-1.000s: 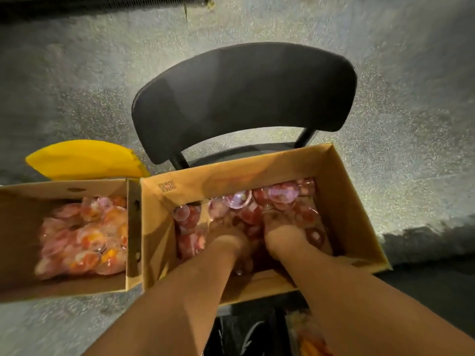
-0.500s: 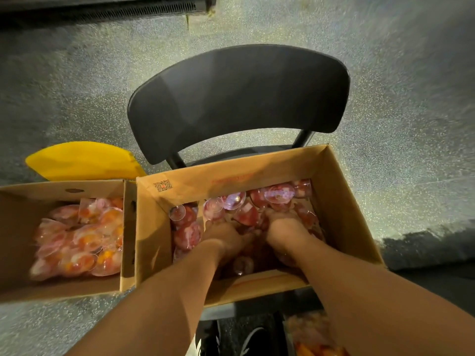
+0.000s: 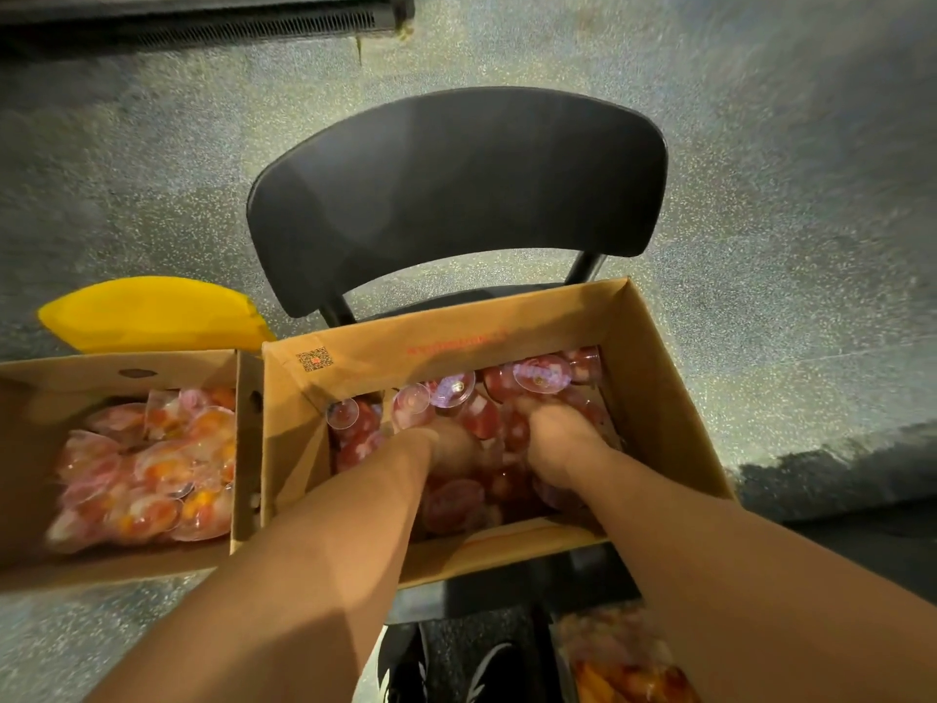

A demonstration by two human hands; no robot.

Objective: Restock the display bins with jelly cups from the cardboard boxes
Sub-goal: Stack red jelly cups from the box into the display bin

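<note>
At nine o'clock I see a cardboard box holding orange and pink jelly cups in a loose heap, with a yellow object lying just beyond its far wall at about ten o'clock. Touching this box on its right side, a second cardboard box sits on the seat of a black chair, whose curved backrest rises at twelve o'clock. This box holds red jelly cups, several lying with their clear bases turned up along the far wall. My left hand is pushed down among the cups near the middle of the box; its fingers are buried, so I cannot tell whether it grips anything. My right hand is just beside it, plunged in likewise, its grip equally hidden. At five o'clock, by the bottom edge, more blurred orange cups show.
</note>
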